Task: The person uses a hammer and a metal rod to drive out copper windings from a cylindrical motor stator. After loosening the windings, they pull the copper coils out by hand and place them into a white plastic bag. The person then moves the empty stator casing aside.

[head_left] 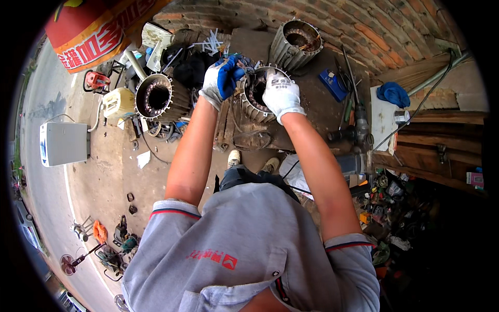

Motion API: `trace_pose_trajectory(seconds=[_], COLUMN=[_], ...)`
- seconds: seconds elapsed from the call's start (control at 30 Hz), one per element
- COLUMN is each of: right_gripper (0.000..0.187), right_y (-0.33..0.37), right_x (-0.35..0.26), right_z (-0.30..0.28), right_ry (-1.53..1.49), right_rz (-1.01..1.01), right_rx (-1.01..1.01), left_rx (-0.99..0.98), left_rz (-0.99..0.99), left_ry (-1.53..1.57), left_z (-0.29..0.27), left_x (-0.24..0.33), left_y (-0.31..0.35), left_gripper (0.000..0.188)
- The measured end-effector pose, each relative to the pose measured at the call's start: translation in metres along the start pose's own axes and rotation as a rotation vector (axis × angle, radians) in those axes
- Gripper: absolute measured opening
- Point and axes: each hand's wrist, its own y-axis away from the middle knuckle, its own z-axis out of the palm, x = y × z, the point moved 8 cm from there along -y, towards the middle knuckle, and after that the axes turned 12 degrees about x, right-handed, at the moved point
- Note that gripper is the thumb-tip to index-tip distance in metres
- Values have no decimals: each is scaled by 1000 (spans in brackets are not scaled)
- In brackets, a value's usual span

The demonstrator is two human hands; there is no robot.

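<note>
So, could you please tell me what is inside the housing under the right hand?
In the housing, windings show along the left, beside a dark hollow. The right hand covers the right side, hiding what lies there; the bottom is too dark to make out.

Three motor housings (282,53), two gloved hands (281,94), two shoes (234,158) show.

The head view looks steeply down from the wearer's head and faces forward to the ribbed motor housing (254,99). Nearer than that housing, the grey shirt (234,223) looms large; the wide fisheye also takes in the brick wall (353,26) beyond it and the road (49,99) to its left.
</note>
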Motion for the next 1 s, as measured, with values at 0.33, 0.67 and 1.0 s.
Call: trace_pose_trajectory(seconds=[0.33,0.67,1.0], right_gripper=[64,57,42], right_y=[11,6,-3], right_x=[-3,3,-11], right_z=[8,-16,5], right_ry=[-163,46,-68], right_rz=[-151,-353,-166], right_rx=[-55,-130,-162], left_rx=[-43,0,7], left_rz=[-29,-13,0], left_ry=[30,65,36], left_z=[6,-1,1], left_x=[-2,0,0], left_y=[3,6,4], left_gripper=[31,21,24])
